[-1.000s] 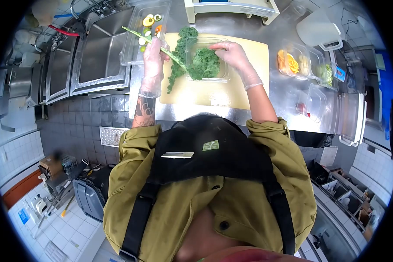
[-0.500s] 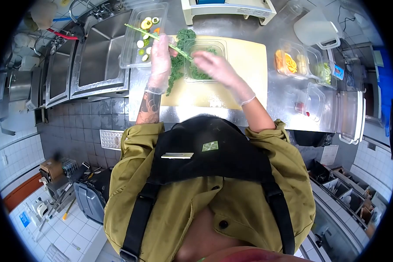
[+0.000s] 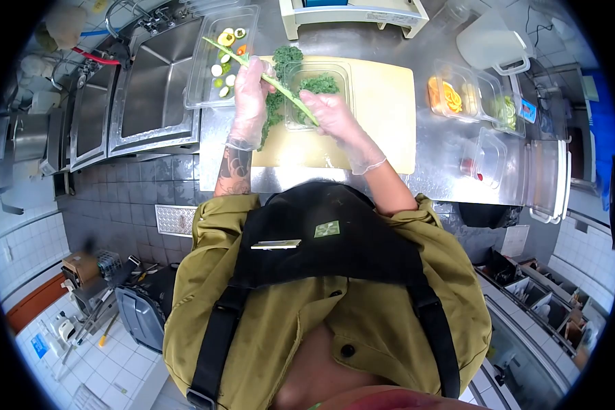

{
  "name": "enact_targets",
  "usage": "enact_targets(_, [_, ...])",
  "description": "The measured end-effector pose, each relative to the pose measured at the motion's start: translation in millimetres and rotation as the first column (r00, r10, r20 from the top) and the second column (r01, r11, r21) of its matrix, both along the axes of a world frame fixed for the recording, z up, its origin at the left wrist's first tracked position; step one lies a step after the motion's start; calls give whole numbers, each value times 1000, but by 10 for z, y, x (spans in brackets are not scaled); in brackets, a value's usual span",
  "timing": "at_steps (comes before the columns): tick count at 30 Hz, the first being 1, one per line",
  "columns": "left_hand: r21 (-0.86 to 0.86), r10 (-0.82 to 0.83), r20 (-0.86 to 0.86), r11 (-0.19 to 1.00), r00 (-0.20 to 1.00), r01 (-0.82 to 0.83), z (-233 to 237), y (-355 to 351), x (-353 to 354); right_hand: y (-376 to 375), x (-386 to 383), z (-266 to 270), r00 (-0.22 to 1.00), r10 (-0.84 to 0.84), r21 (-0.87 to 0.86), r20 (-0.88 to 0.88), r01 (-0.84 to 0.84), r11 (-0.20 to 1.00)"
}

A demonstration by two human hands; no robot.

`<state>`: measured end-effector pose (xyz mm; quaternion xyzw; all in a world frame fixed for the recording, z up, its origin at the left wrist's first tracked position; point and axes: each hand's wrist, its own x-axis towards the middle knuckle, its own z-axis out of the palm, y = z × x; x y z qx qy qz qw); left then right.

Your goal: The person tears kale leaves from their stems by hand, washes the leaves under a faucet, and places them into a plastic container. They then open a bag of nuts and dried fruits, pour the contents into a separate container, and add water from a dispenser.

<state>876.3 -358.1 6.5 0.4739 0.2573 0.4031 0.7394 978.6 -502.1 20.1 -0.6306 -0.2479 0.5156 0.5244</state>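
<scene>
A long green kale stem, bare of leaves, slants down to the right between my gloved hands. My left hand is closed round its upper middle. Near the lower end, my right hand touches it with closed fingers. Beneath the stem, a clear square container holds torn kale pieces. Curly kale leaves lie along the left side of the yellow cutting board, partly hidden behind my left hand.
Cut vegetables lie in a clear tray at the left, beside a metal sink. On the right stand containers of orange slices and green slices, plus a white pitcher. A white stand is at the back.
My right hand has moved down and closed at the stem's lower end. The stem's lower end has shifted down and right, and more kale shows in the container.
</scene>
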Motion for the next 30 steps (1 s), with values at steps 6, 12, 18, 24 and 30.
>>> enact_targets(6, [54,-112,54,993,992,109,295,70,-60,-26,-21,-29,667,357,295,-654,-209,932])
enact_targets(12, [72,-182,57,981,982,178,330,111,-67,25,-42,-78,469,586,558,-661,-215,802])
enact_targets(18, [91,-30,11,995,999,29,166,422,-104,1,-4,-224,989,-139,170,45,130,977])
enact_targets(24, [178,207,-299,971,931,-159,234,749,-182,-39,386,-257,573,-264,234,776,127,964])
enact_targets(30, [321,197,-720,944,665,68,56,1283,-400,-56,510,-165,696,-174,29,696,216,976])
